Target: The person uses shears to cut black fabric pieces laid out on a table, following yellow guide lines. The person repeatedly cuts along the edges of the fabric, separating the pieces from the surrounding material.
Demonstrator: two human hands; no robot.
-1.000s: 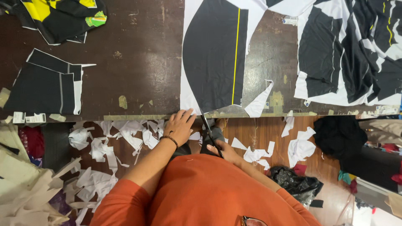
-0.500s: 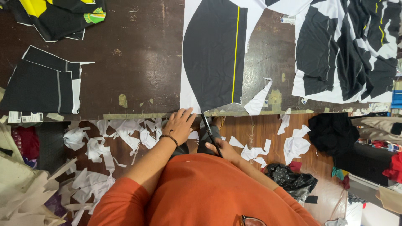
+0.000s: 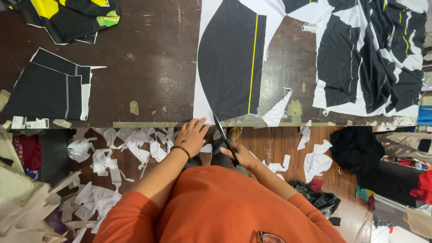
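A black fabric panel with a thin yellow stripe and white border (image 3: 231, 63) lies on the dark brown table (image 3: 148, 67), its lower edge at the table's near edge. My right hand (image 3: 238, 155) grips black scissors (image 3: 223, 135), whose blades point up into the panel's lower white edge. My left hand (image 3: 191, 135), with a dark wristband, rests open at the table edge, fingertips touching the panel's lower left corner. A curled white offcut (image 3: 276, 110) hangs to the right of the cut.
Cut black pieces (image 3: 51, 90) lie at the table's left, a black and yellow heap (image 3: 72, 15) at the far left corner, and a black and white printed pile (image 3: 373, 58) at the right. White fabric scraps (image 3: 112, 153) litter the floor below; dark cloth (image 3: 355, 148) lies at the right.
The view has shifted slightly. My hands and scissors stay at the panel's lower edge, with the blades a little further into the fabric.
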